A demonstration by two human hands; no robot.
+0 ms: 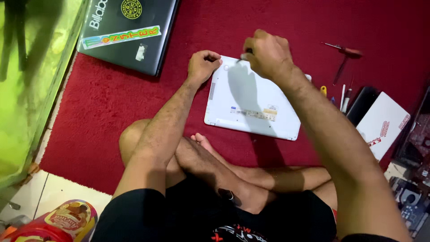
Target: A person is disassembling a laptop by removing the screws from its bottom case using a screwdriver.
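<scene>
The person sits cross-legged on the red carpet (112, 103), and both arms reach forward to a white laptop (255, 103) lying bottom side up just beyond the feet. The left hand (202, 65) rests curled on the laptop's far left corner, steadying it; nothing shows between its fingers. The right hand (268, 54) is closed round a thin tool (242, 57), probably a small screwdriver, with the tip down on the base near the far edge, just right of the left hand.

As far as I can judge, the work is at an early stage: the bottom cover sits flush and whole, no panel is lifted, and I can see no loose screws, though they would be too small to make out.

To the right of the right hand lie a red-handled screwdriver (345, 51) and a few more small tools (342, 96), then a flat white box (383, 125). Beyond the left hand, well apart, a dark laptop with stickers (130, 31) lies closed.
</scene>
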